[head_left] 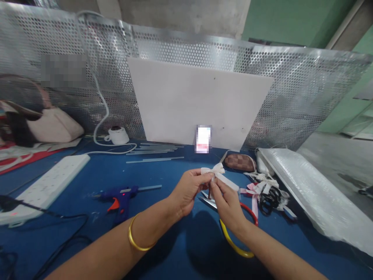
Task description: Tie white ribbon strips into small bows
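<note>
Between my fingertips, above the middle of the table, is a white ribbon bow (217, 169). My left hand (188, 190) is closed in a pinch on its left side. My right hand (229, 200) is also closed, pinching just below the knot, with a white ribbon tail running out to the right. A short brown strip hangs between the hands, partly hidden by the fingers. Under my right hand lie scissors (237, 244) with one red and one yellow handle, their blades showing between my hands. A blue glue gun (124, 200) with a glue stick in its back lies to the left.
A power strip (55, 182) and black cables lie at left, near a handbag (55, 124). Glue sticks (157, 147) lie behind, before a white board (198, 105) and a lit phone (203, 139). Right are a checkered pouch (239, 161), black hair ties (270, 200) and a plastic-wrapped package (314, 190).
</note>
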Action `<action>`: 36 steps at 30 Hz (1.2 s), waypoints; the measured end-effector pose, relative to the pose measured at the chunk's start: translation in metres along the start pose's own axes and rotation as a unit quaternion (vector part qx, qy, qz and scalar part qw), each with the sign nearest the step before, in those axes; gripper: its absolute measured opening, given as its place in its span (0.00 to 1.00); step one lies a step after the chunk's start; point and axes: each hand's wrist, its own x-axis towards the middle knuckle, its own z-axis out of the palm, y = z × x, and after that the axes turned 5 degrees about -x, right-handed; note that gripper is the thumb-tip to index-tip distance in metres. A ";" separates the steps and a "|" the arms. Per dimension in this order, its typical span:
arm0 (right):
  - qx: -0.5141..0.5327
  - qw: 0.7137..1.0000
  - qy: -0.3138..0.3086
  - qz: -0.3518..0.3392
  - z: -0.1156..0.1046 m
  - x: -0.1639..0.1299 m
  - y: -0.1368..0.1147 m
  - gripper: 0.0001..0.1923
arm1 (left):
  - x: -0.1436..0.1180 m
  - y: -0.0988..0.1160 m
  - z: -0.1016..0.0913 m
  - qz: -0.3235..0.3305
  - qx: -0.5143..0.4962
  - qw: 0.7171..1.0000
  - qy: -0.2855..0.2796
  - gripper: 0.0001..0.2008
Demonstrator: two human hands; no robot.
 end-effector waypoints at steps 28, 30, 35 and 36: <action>0.134 0.984 0.043 0.110 -0.025 0.025 0.014 0.21 | 0.002 0.012 -0.005 0.070 0.150 0.986 0.019 0.11; 0.218 0.961 0.063 0.158 -0.032 0.029 0.009 0.18 | 0.001 0.011 -0.005 0.068 0.178 0.982 0.004 0.12; 0.228 0.953 -0.020 0.199 -0.036 0.028 -0.005 0.12 | -0.001 0.007 -0.003 0.057 0.192 0.980 -0.005 0.10; 0.213 0.956 -0.019 0.201 -0.035 0.027 -0.006 0.11 | -0.001 0.006 -0.003 0.053 0.184 0.981 -0.008 0.09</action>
